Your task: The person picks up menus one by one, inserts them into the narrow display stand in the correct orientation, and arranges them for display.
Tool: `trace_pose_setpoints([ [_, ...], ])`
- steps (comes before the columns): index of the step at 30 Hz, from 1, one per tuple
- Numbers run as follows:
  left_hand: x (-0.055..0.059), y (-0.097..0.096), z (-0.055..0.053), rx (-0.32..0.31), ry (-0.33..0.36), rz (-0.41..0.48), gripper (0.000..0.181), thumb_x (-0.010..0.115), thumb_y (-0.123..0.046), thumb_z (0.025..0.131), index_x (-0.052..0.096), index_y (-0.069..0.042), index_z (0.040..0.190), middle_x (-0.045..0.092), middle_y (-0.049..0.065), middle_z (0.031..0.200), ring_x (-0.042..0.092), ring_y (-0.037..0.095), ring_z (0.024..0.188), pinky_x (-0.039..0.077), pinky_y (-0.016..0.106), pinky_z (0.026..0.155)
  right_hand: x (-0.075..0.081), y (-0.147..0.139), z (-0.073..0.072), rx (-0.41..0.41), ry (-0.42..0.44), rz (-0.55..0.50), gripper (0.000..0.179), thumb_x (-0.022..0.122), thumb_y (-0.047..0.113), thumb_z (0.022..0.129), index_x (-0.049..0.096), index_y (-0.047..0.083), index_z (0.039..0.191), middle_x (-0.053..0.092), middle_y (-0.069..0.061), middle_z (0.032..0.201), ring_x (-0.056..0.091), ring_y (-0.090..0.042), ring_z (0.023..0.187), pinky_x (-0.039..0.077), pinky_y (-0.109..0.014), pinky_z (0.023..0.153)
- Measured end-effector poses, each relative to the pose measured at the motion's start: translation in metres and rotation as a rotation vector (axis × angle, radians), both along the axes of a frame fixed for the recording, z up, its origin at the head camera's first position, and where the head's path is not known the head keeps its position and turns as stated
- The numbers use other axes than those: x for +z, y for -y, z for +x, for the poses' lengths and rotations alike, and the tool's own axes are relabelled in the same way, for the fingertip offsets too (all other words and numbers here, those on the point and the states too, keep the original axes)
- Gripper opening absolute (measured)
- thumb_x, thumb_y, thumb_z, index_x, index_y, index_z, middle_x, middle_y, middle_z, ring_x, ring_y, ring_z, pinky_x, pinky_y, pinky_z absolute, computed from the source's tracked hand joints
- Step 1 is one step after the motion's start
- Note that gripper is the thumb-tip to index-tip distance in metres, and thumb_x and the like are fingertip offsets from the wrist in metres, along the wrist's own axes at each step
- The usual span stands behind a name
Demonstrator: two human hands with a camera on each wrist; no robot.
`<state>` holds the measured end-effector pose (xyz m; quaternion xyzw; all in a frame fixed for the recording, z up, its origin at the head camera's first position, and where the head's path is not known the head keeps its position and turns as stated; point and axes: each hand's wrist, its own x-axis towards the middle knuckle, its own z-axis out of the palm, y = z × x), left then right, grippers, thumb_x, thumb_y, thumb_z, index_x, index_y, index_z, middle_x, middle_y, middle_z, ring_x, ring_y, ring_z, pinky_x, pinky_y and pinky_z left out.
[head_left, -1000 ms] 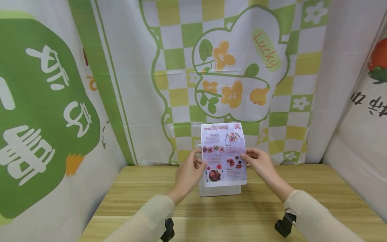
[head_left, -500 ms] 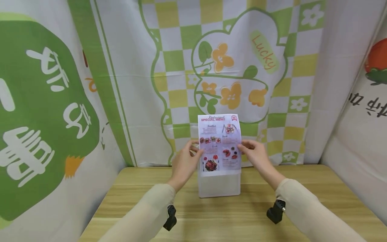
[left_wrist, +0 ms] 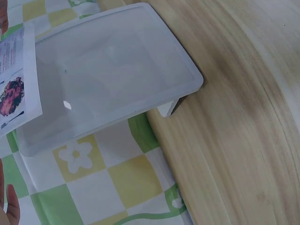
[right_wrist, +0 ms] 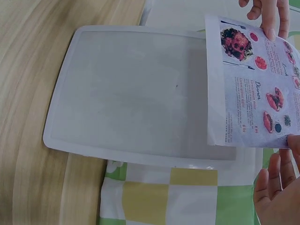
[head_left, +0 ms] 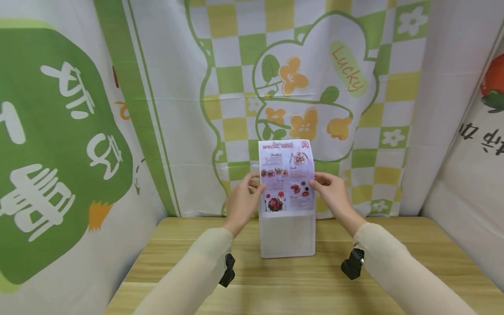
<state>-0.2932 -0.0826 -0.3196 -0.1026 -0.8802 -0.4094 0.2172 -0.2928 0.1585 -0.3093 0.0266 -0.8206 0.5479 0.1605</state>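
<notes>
A printed restaurant menu sheet (head_left: 286, 179) is held upright by its two side edges. My left hand (head_left: 243, 199) pinches the left edge between thumb and fingers. On the opposite edge, my right hand (head_left: 334, 194) grips it the same way. Behind the sheet stands a white rectangular panel stand (head_left: 288, 236) with rounded corners and a raised border. The sheet overlaps its upper part, while the lower part shows bare. In the right wrist view, the paper's bottom edge hangs slightly forward of the panel (right_wrist: 136, 93). A foot (left_wrist: 166, 108) juts out behind the panel in the left wrist view.
The stand rests on a wood-grain table (head_left: 197, 280), toward its back edge. A green and yellow checked curtain (head_left: 232, 83) hangs right behind it. Printed cloth walls (head_left: 63, 153) close in the left and right sides.
Both hands have raised the menu sheet, so more of the panel's lower part shows beneath it. The stand has stayed in place, and both hands keep their hold.
</notes>
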Motion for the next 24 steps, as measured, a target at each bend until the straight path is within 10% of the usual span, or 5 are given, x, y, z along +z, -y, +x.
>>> trace_pose_setpoints([
  [24, 0.033, -0.003, -0.039, 0.032, -0.132, -0.038, 0.038, 0.064, -0.035, 0.097, 0.059, -0.025, 0.133, 0.072, -0.009, 0.102, 0.061, 0.007, 0.07, 0.042, 0.027, 0.047, 0.037, 0.01, -0.028, -0.076, -0.086, -0.058, 0.037, 0.065, 0.016, 0.097, 0.061, 0.0, 0.131, 0.065, -0.018, 0.12, 0.059, -0.025, 0.107, 0.048, -0.031, 0.089],
])
